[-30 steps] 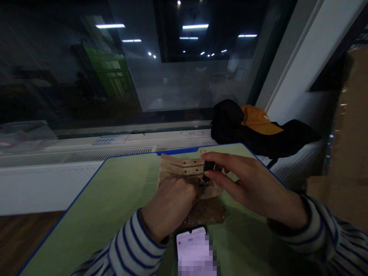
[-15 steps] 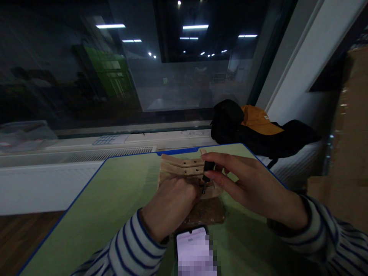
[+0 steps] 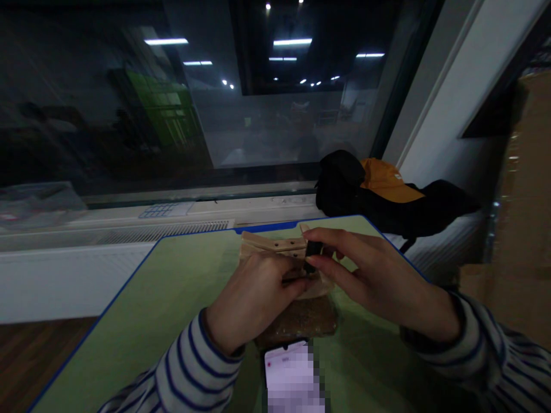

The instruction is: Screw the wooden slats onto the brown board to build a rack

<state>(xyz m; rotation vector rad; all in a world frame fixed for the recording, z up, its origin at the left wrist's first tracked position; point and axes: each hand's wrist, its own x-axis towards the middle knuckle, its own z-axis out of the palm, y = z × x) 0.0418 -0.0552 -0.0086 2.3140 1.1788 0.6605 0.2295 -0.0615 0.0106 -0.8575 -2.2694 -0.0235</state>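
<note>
My right hand (image 3: 365,267) pinches a short black-handled tool (image 3: 313,256) upright between thumb and fingertips. Its lower end is hidden now by my left fingers. My left hand (image 3: 258,298) is closed, thumb and fingers meeting right at the lower end of the tool; what they pinch there I cannot make out. Behind both hands stands a tan, stepped piece with small dark holes (image 3: 262,245), probably wood, partly covered by the left hand. Under the hands lies a brown slab in shiny clear wrapping (image 3: 307,318).
A phone with a lit screen (image 3: 288,370) lies in front of the slab on the green, blue-edged table (image 3: 181,287). Behind the table are a radiator (image 3: 163,232) and a dark window. A black bag (image 3: 344,189) and orange cap (image 3: 390,178) rest at the back right, cardboard (image 3: 520,229) beyond.
My left hand has turned and lifted slightly, its thumb now showing below the tool and covering the metal tip seen before. My right hand stays nearly still with the tool.
</note>
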